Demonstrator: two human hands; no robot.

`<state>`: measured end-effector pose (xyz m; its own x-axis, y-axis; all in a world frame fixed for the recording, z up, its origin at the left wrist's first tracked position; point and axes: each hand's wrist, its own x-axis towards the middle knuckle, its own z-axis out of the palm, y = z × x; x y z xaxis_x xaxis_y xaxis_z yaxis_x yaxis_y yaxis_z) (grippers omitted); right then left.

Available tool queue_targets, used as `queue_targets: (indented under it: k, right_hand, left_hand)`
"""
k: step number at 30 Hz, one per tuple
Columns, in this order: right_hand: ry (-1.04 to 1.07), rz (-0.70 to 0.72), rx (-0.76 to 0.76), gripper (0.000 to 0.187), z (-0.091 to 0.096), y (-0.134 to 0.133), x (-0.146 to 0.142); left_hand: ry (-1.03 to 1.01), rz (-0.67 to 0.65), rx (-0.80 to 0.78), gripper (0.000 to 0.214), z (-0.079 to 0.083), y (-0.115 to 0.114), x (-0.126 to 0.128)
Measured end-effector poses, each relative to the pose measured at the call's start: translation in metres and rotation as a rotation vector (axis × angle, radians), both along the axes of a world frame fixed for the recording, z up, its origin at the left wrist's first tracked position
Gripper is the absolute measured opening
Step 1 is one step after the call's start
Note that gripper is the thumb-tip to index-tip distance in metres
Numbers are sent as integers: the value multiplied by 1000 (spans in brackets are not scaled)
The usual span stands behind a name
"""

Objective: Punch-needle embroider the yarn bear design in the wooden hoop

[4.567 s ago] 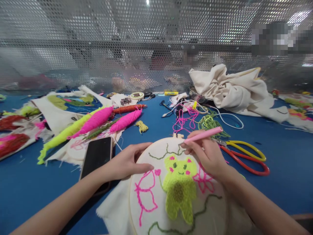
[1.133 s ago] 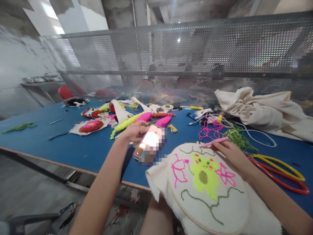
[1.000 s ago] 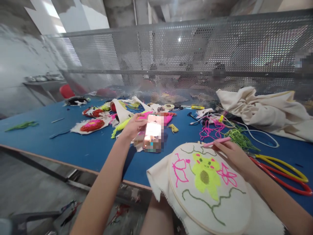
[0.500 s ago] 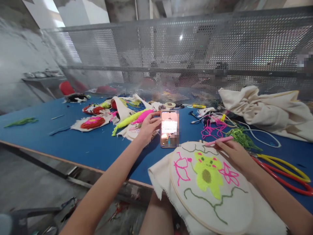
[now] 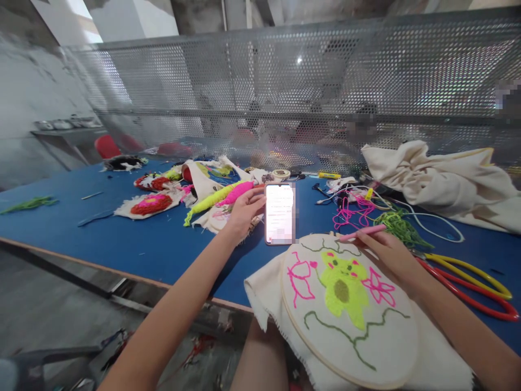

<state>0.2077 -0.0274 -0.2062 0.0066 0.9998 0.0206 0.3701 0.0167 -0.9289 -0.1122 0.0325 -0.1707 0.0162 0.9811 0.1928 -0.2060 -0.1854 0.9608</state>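
Note:
My left hand reaches forward over the table, its fingers gripping the left edge of a smartphone. The phone is propped up facing me, its bright screen showing lines of text too small to read. In my right hand is a pink punch needle, lying nearly level above the top rim of an embroidery hoop. Cream cloth is stretched in the hoop and hangs over the table edge. It bears a fluffy yellow-green bear, pink flower outlines and dark green wavy lines.
Yellow-and-red-handled scissors lie right of the hoop, near green yarn, pink yarn and a white cable. Crumpled cream fabric sits behind. Yarn pieces lie left; a perforated metal screen backs the table.
The phone screen has switched from a dimmer picture with a light panel to a white page of text. My hands hold nearly the same positions; the view has shifted slightly.

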Motion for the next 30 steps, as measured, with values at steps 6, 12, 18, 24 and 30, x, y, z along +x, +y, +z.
queue_targets:
  k: [6, 12, 18, 24, 30]
  right_hand:
    - [116, 83, -48, 30, 2, -2, -1]
    - [50, 69, -33, 36, 1, -1, 0]
    - [-4, 28, -23, 43, 2, -1, 0]
    - [22, 37, 20, 39, -1, -1, 0]
    - [-30, 11, 82, 36, -1, -2, -2]
  left_hand:
    - [3, 6, -5, 24, 1, 0, 0]
    - [90, -40, 49, 25, 1, -2, -4]
    - [126, -79, 73, 27, -2, -2, -6]
    - [197, -45, 116, 31, -1, 0, -6]
    - [207, -56, 61, 35, -2, -3, -7]
